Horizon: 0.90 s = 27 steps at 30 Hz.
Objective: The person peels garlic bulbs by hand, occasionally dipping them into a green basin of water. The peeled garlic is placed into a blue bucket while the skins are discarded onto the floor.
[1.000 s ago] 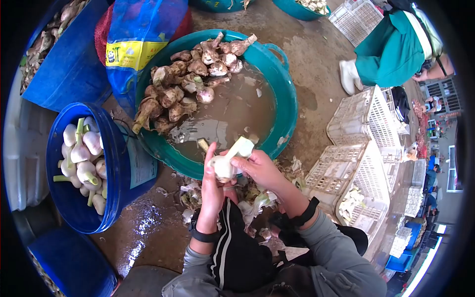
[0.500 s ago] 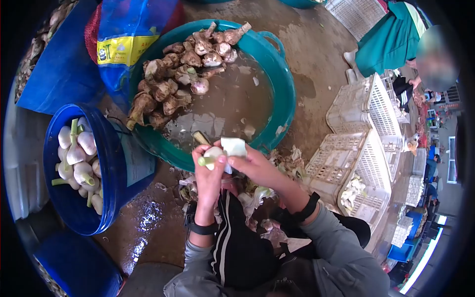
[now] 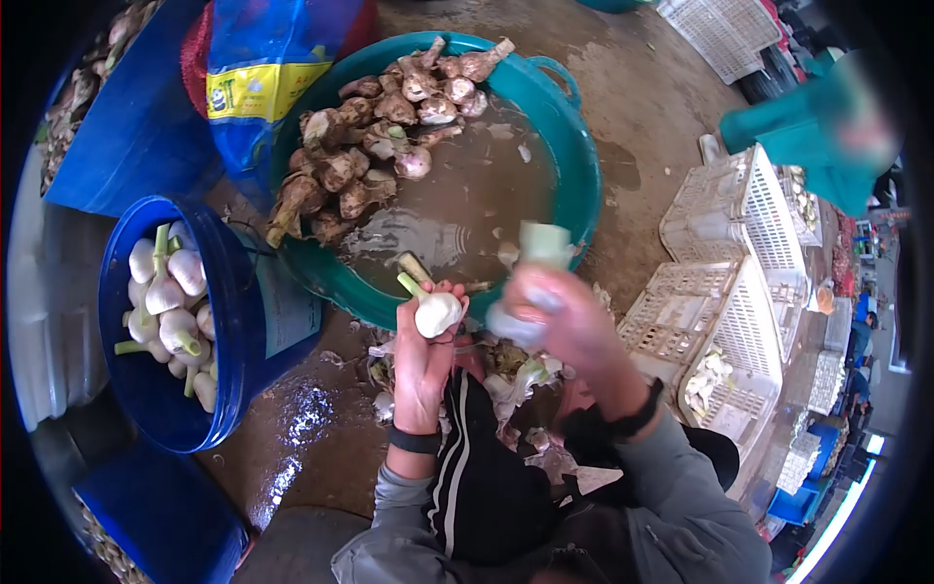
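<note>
In my left hand (image 3: pixel 421 375) a clean white garlic bulb (image 3: pixel 438 313) is held, its short green stem pointing up and left. My right hand (image 3: pixel 569 316), smeared by motion, is closed round a white cloth (image 3: pixel 544 245) that sticks out above and below the fingers. A gap separates it from the bulb. Beyond both hands is a green basin (image 3: pixel 589 185) of murky water, with unpeeled, muddy garlic bulbs (image 3: pixel 360 161) heaped along its left side. A brownish stalk end (image 3: pixel 414 267) shows just past my left fingers.
At left stands a blue bucket (image 3: pixel 226 389) of clean garlic bulbs (image 3: pixel 167 292). White plastic crates (image 3: pixel 681 302) stand at right, one with pale garlic inside. Peeled skins (image 3: pixel 520 384) litter the floor below my hands. A person in green (image 3: pixel 788 131) bends at upper right.
My right hand has pulled away to the right from the garlic bulb with the cloth. The bulb now sits more upright in my left hand. The person in green has shifted.
</note>
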Each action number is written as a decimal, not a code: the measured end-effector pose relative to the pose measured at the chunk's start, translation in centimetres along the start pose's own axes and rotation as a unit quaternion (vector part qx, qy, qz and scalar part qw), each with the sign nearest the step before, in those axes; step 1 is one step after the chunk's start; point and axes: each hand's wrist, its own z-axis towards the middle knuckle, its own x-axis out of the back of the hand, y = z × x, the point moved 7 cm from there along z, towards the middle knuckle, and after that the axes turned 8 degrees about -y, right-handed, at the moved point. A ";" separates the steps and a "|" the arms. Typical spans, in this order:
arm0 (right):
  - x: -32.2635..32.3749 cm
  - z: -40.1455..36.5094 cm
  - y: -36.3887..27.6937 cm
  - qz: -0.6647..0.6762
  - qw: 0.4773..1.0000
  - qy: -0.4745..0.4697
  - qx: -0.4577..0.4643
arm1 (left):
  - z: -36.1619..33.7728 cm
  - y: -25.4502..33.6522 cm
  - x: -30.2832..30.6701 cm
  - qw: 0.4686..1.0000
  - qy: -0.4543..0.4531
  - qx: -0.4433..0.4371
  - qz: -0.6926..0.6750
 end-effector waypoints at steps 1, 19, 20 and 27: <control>-0.9 -1.1 -1.6 -0.007 0.998 -0.063 0.022 | 0.0 0.3 0.0 0.999 0.033 -0.011 -0.012; 8.8 -6.8 9.0 -0.358 0.929 0.088 -0.011 | -7.5 -14.4 -25.9 0.749 -0.473 -0.016 0.464; 7.8 -6.2 8.5 -0.379 0.922 0.046 -0.066 | -8.3 -15.1 -25.7 0.733 -0.485 -0.095 0.467; 6.3 -0.2 -1.6 -0.717 0.693 0.078 0.008 | 2.7 1.8 -11.0 0.534 -0.143 -0.194 0.811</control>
